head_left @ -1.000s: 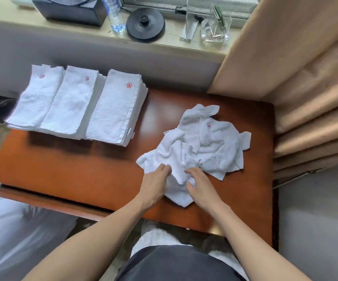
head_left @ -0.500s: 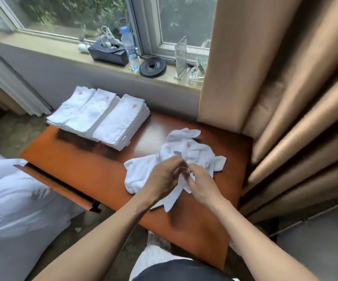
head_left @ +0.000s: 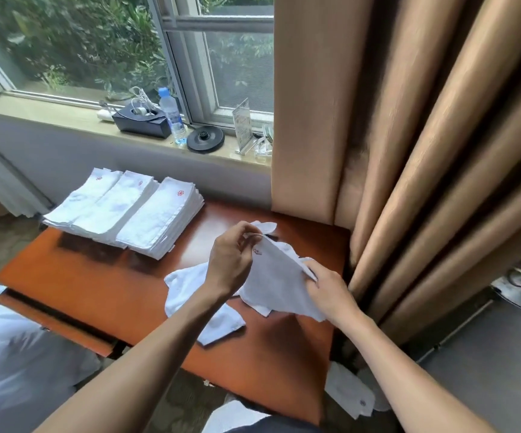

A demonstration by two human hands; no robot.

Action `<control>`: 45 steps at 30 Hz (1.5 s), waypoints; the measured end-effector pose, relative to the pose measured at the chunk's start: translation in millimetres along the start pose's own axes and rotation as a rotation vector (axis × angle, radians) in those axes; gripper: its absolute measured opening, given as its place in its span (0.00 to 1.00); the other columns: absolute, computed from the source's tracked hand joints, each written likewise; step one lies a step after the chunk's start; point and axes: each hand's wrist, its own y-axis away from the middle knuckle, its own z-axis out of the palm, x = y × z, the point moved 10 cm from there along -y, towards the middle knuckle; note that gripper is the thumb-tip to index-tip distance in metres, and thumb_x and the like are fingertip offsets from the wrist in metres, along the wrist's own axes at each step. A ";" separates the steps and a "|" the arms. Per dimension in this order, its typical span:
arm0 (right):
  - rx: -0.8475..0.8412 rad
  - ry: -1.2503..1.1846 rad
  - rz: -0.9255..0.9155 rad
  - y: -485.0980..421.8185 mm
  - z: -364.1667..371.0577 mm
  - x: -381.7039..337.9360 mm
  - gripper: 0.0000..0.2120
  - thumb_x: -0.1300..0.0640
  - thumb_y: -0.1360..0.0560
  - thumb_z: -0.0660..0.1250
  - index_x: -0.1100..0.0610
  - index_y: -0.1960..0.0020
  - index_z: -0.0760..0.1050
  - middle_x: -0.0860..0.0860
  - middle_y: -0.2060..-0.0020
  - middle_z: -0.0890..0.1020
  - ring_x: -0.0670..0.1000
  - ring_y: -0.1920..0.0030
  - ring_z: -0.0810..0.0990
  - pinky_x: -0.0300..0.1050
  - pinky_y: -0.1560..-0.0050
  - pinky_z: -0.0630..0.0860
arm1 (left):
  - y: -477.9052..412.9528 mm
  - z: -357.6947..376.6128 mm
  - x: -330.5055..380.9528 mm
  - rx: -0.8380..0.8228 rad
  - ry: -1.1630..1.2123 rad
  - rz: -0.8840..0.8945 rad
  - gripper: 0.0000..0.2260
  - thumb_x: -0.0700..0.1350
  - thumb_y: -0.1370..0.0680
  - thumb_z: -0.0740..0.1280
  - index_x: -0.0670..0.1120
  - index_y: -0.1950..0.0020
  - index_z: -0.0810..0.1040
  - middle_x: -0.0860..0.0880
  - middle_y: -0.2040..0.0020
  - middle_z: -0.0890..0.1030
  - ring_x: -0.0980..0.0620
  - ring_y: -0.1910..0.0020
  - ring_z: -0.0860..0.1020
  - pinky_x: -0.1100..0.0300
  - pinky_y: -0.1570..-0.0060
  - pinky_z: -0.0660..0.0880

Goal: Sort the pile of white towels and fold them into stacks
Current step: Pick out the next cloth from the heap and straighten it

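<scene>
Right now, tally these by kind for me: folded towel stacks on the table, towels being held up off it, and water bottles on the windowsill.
Folded towel stacks: 3
Towel held up, pinched by the left hand and the right hand: 1
Water bottle: 1
Total: 5

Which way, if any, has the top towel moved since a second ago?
Yes: up. The towel lay on the pile on the table; now the left hand and right hand hold it stretched above it.
</scene>
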 end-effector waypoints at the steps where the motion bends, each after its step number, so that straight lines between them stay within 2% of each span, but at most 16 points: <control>1: 0.008 -0.025 -0.009 0.3 -2.3 -2.0 0.11 0.52 0.19 0.61 0.44 0.39 0.77 0.44 0.46 0.84 0.53 0.45 0.81 0.57 0.45 0.79 | -0.1 5.2 3.0 -0.028 0.003 0.008 0.06 0.37 0.21 0.70 0.47 0.52 0.83 0.56 0.57 0.84 0.53 0.54 0.82 0.51 0.50 0.79; 4: 0.041 -0.096 -0.057 1.5 -8.9 -18.1 0.06 0.47 0.19 0.66 0.41 0.43 0.78 0.40 0.52 0.84 0.46 0.50 0.81 0.55 0.48 0.80 | -0.3 25.3 29.1 -0.124 -0.075 0.132 0.07 0.37 0.23 0.73 0.49 0.54 0.86 0.56 0.57 0.80 0.49 0.54 0.76 0.48 0.50 0.75; 7: 0.105 -0.144 -0.134 -1.0 -22.8 -41.0 0.04 0.46 0.19 0.67 0.42 0.45 0.78 0.39 0.54 0.84 0.44 0.52 0.81 0.53 0.51 0.80 | -3.3 38.1 53.7 -0.189 -0.139 0.261 0.04 0.40 0.23 0.74 0.49 0.54 0.87 0.55 0.58 0.83 0.49 0.56 0.74 0.43 0.52 0.74; 9: 0.142 -0.163 -0.163 -3.9 -34.5 -51.9 0.04 0.46 0.18 0.65 0.43 0.47 0.79 0.39 0.56 0.84 0.44 0.53 0.81 0.53 0.51 0.79 | -10.2 40.2 50.9 -0.236 -0.097 0.245 0.01 0.45 0.22 0.74 0.49 0.53 0.85 0.55 0.58 0.83 0.51 0.56 0.76 0.42 0.50 0.74; 13: 0.217 -0.262 -0.172 -3.6 -55.9 -57.4 0.06 0.51 0.16 0.65 0.46 0.48 0.80 0.42 0.56 0.84 0.46 0.53 0.82 0.54 0.51 0.79 | -13.3 50.0 24.2 -0.412 -0.117 0.125 0.21 0.63 0.22 0.66 0.45 0.52 0.80 0.51 0.55 0.82 0.50 0.50 0.77 0.45 0.40 0.72; 15: 0.233 -0.291 -0.169 -1.6 -61.9 -54.9 0.05 0.52 0.16 0.65 0.47 0.49 0.80 0.43 0.56 0.84 0.47 0.54 0.81 0.54 0.51 0.78 | -7.4 58.8 19.4 -0.481 -0.049 0.125 0.23 0.63 0.21 0.64 0.41 0.54 0.79 0.43 0.55 0.80 0.44 0.51 0.77 0.42 0.43 0.72; 17: 0.229 -0.305 -0.186 0.7 -65.2 -53.8 0.03 0.53 0.18 0.68 0.47 0.49 0.80 0.44 0.55 0.84 0.47 0.54 0.81 0.51 0.51 0.78 | -4.7 65.6 20.7 -0.487 0.048 0.114 0.20 0.58 0.20 0.66 0.40 0.51 0.78 0.40 0.55 0.79 0.42 0.53 0.76 0.39 0.48 0.73; 21: 0.252 -0.308 -0.217 11.7 -75.9 -48.8 0.03 0.53 0.21 0.72 0.44 0.50 0.80 0.42 0.53 0.83 0.46 0.53 0.81 0.42 0.53 0.78 | 0.3 86.1 41.6 -0.478 0.025 0.186 0.05 0.51 0.20 0.69 0.52 0.52 0.78 0.54 0.61 0.79 0.51 0.59 0.77 0.43 0.58 0.76; 24: 0.312 -0.186 -0.233 18.2 -90.1 -42.3 0.03 0.52 0.20 0.70 0.44 0.50 0.80 0.37 0.54 0.83 0.42 0.51 0.82 0.39 0.54 0.77 | 2.5 92.4 48.8 -0.437 -0.051 0.189 0.05 0.55 0.21 0.68 0.57 0.54 0.76 0.62 0.60 0.79 0.56 0.59 0.77 0.52 0.61 0.76; 28: 0.355 -0.168 -0.225 22.8 -104.1 -32.5 0.03 0.52 0.18 0.68 0.45 0.48 0.80 0.37 0.54 0.84 0.42 0.51 0.82 0.46 0.49 0.78 | 16.7 101.4 4.6 -0.520 -0.291 0.023 0.13 0.55 0.17 0.64 0.53 0.60 0.71 0.56 0.61 0.78 0.50 0.56 0.76 0.54 0.61 0.68; 30: 0.385 -0.171 -0.234 26.7 -109.2 -29.6 0.04 0.54 0.18 0.67 0.45 0.47 0.79 0.35 0.55 0.83 0.41 0.51 0.82 0.44 0.49 0.78 | 24.4 95.2 -11.8 -0.498 -0.305 -0.067 0.16 0.55 0.16 0.62 0.48 0.61 0.71 0.51 0.61 0.79 0.46 0.56 0.77 0.50 0.60 0.71; 34: 0.425 -0.184 -0.243 37.6 -106.0 -24.0 0.04 0.55 0.19 0.69 0.46 0.48 0.80 0.37 0.55 0.83 0.41 0.52 0.81 0.39 0.50 0.75 | 23.2 82.8 -0.3 -0.360 -0.186 -0.113 0.14 0.48 0.17 0.63 0.45 0.61 0.72 0.49 0.63 0.78 0.44 0.58 0.77 0.47 0.57 0.74; 36: 0.435 -0.181 -0.252 45.1 -101.6 -21.8 0.03 0.54 0.20 0.71 0.46 0.50 0.79 0.39 0.55 0.83 0.43 0.53 0.81 0.38 0.51 0.75 | 21.5 85.7 6.4 -0.327 -0.124 -0.165 0.11 0.47 0.17 0.62 0.42 0.56 0.76 0.46 0.59 0.81 0.44 0.59 0.79 0.50 0.63 0.77; 39: 0.425 -0.161 -0.272 52.1 -94.2 -23.2 0.04 0.55 0.22 0.73 0.47 0.53 0.79 0.41 0.57 0.82 0.44 0.54 0.81 0.42 0.51 0.76 | 31.1 100.4 4.1 -0.310 0.173 -0.416 0.10 0.43 0.18 0.60 0.40 0.53 0.77 0.41 0.57 0.83 0.44 0.65 0.81 0.57 0.76 0.75; 42: 0.343 -0.206 -0.249 55.9 -74.0 -24.4 0.06 0.57 0.23 0.75 0.49 0.55 0.80 0.42 0.58 0.81 0.45 0.56 0.81 0.47 0.53 0.78 | 39.6 106.8 2.0 -0.301 0.394 -0.594 0.11 0.39 0.20 0.55 0.42 0.58 0.75 0.45 0.66 0.82 0.48 0.69 0.80 0.59 0.72 0.77; 45: 0.310 -0.250 -0.206 61.7 -56.8 -20.2 0.08 0.57 0.23 0.75 0.48 0.58 0.77 0.43 0.60 0.81 0.46 0.59 0.79 0.48 0.55 0.76 | 44.0 106.1 -5.9 -0.227 0.500 -0.699 0.09 0.38 0.19 0.56 0.39 0.50 0.75 0.40 0.60 0.80 0.48 0.67 0.82 0.58 0.68 0.79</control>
